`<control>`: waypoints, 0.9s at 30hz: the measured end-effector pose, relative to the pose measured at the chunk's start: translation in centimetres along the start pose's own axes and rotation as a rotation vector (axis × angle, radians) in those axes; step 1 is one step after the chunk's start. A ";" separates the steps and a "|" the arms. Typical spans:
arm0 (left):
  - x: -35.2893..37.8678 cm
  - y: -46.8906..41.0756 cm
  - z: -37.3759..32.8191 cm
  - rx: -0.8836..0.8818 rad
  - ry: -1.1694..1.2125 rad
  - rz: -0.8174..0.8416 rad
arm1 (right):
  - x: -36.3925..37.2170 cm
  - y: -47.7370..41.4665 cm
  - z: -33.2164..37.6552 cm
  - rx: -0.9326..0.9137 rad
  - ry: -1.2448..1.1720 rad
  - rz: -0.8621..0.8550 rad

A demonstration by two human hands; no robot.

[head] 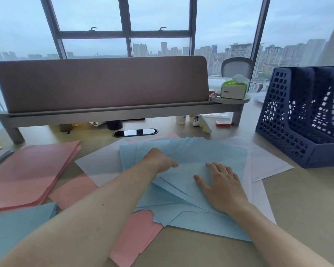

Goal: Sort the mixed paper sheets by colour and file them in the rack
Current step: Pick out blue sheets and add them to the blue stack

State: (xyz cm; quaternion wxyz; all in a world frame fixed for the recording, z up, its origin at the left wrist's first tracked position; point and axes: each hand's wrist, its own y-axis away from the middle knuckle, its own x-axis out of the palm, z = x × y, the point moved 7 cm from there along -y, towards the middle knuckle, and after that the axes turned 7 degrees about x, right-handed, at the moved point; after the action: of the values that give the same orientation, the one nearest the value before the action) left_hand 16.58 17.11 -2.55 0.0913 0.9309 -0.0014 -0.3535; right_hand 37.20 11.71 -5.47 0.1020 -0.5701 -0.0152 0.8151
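Pink sheets (135,237) lie nearest, tucked under the fanned blue sheets (191,151) at the middle of the surface (307,209). Right hand (220,185) presses flat on the fan, fingers spread; left hand (160,160) curls at its edge, grip not discernible. Risk: gathering the fan may drag pink or white sheets (268,166) along, misfiling them in the rack (278,122).

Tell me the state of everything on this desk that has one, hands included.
Blue sheets, fanned loosely, unfiled.
Left hand, fingers curled on the blue sheets, grip unclear.
Right hand, flat, pressing the blue sheets.
Pink stack, piled left, unfiled.
White sheets, spread under the blue.
Rack, upright, no sheets visible inside.
Tissue box, open, tissue sticking out.
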 end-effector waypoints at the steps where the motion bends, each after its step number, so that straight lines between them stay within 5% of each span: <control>1: 0.1 -0.1 0.0 -0.040 0.074 0.029 | 0.0 0.0 0.0 -0.002 -0.006 -0.003; 6: 0.5 -0.3 0.3 -0.091 0.135 0.089 | 0.0 0.0 0.0 -0.012 -0.015 -0.001; 12: -0.9 0.3 0.8 0.106 0.086 -0.001 | -1.2 0.5 1.5 -0.102 -0.043 -0.073; 16: -5.9 1.0 4.5 -0.020 0.132 -0.184 | -1.5 0.5 3.8 -0.178 -0.033 -0.093; 21: -6.2 1.9 5.9 -0.048 0.188 -0.088 | 0.8 0.0 4.6 -0.063 -0.041 0.070; 27: -5.4 1.2 5.5 -0.120 0.353 -0.079 | 1.4 0.3 3.8 -0.031 -0.043 0.015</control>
State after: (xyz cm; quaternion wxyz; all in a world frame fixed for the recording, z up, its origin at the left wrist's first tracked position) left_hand 9.03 15.40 -2.81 0.1315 0.9708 0.0722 -0.1874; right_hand 33.12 11.98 -5.48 0.0866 -0.5540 -0.0255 0.8276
